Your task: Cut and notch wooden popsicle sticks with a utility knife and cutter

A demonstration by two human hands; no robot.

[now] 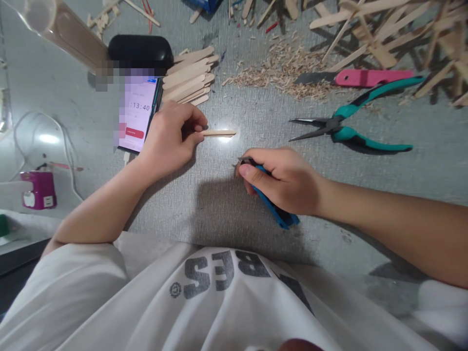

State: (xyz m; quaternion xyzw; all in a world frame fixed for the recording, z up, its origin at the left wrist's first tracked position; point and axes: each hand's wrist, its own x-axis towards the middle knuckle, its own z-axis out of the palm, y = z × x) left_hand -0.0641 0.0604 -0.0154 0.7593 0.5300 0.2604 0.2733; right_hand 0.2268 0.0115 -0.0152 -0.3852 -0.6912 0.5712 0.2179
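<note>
The left grip [171,134] pinches a thin wooden stick [219,132] between thumb and fingers, the stick's free end pointing out to the right of that grip; the right grip [285,178] is closed around a blue-and-black cutter [274,209], whose metal tip pokes out past the thumb, near the stick's free end but apart from it; below both lies the grey tabletop [171,204]; just left of the left grip rests a lit phone [137,102], and just beyond that same grip a stack of flat wooden sticks [188,80]; beyond the right grip, to its right, lie teal-handled pliers [332,126] with jaws parted; farther from the right grip come wood shavings [278,66] and a pink-handled knife [369,78], its blade over them; beyond the left grip, past the phone, sits a black case [141,50]; farthest from the right grip, past the knife, sprawls a loose heap of sticks [387,34].
</note>
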